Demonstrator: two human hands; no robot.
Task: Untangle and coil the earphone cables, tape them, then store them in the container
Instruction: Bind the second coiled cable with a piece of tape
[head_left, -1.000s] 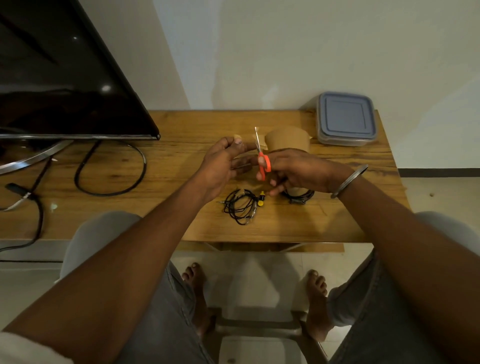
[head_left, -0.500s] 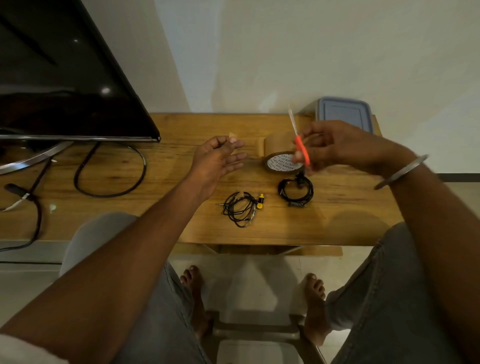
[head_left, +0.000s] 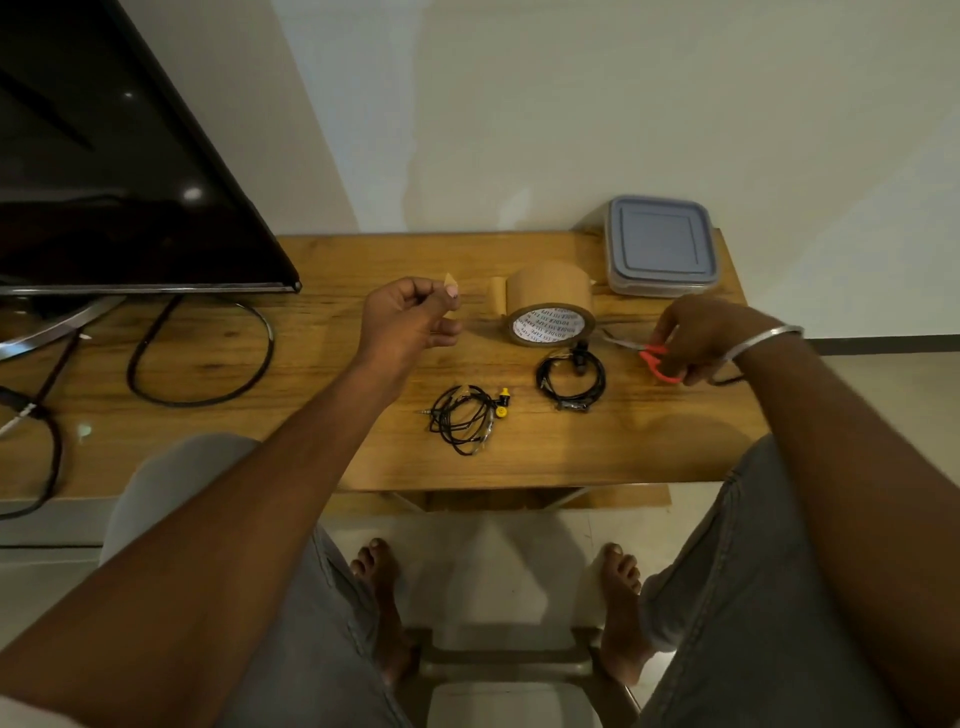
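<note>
Two coils (head_left: 570, 378) lie on the counter (head_left: 322, 374), container (head_left: 660, 244) lidded behind. Left fingers (head_left: 451, 291) pinch a tape strip (head_left: 451, 283) (it may fold onto itself); right hand (head_left: 696, 338) grips scissors (head_left: 649, 353), blades near the cable.

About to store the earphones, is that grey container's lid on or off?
On. The container at the table's far right corner has its lid seated flat on top.

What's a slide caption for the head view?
Left hand pinches cut tape piece; right hand lowers scissors.
</note>
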